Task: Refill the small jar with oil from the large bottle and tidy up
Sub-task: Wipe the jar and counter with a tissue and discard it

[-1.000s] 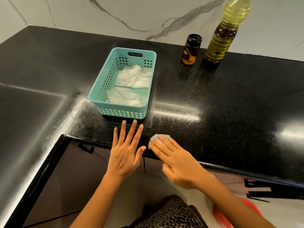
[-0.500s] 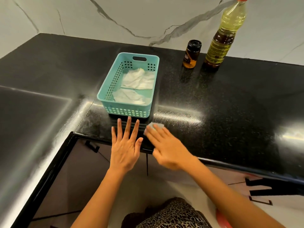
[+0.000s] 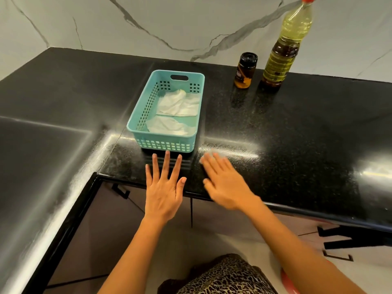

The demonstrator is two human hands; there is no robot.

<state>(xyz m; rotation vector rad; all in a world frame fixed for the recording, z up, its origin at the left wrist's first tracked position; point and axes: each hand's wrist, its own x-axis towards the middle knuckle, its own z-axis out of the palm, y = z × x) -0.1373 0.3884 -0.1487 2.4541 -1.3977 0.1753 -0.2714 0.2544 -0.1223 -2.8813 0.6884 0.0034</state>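
Note:
The large oil bottle (image 3: 284, 52), with a red cap and yellow oil, stands at the back right against the marble wall. Just left of it stands the small jar (image 3: 245, 70), black lid on, amber oil inside. My right hand (image 3: 224, 181) lies flat on the black counter (image 3: 297, 128), pressing a small pale tissue (image 3: 209, 153). Only the tissue's edge shows past my fingertips, blurred by motion. My left hand (image 3: 164, 185) rests flat with fingers spread, in front of the basket and holding nothing.
A teal plastic basket (image 3: 140, 115) with white crumpled tissues (image 3: 176, 105) in it sits left of centre, just beyond my left fingertips. The counter turns a corner to the left. A red round object (image 3: 288, 281) shows on the floor at the bottom right.
My right hand has slid the tissue to the right along the counter, away from my left hand. The left hand stays flat in place. The view has tilted up slightly.

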